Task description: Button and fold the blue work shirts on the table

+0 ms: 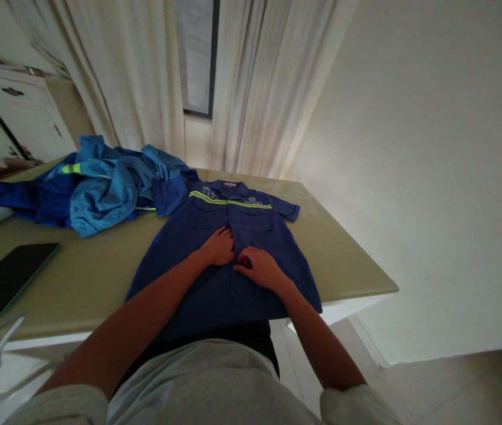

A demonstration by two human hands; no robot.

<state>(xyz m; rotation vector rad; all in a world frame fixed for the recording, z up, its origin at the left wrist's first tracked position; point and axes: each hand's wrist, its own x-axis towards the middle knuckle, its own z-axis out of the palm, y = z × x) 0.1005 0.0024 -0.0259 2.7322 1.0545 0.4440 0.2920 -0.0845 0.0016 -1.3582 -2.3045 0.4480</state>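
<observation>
A navy short-sleeved work shirt (pixel 251 236) lies front up on the table, collar away from me, with a yellow-green stripe across its chest. Its lower hem reaches the table's near edge. My left hand (pixel 219 247) rests flat on the shirt beside the front placket, fingers stretched out. Just right of the placket, my right hand (pixel 259 267) touches the fabric with loosely curled fingers, the thumb apart from them. No cloth shows gripped in either hand.
A heap of blue work clothes (pixel 109 183) lies at the back left of the table (pixel 343 254). A dark phone-like slab (pixel 9 277) and a white cable (pixel 5 342) are at the left. Curtains (pixel 131 71) hang behind; a wall (pixel 432 177) stands at the right.
</observation>
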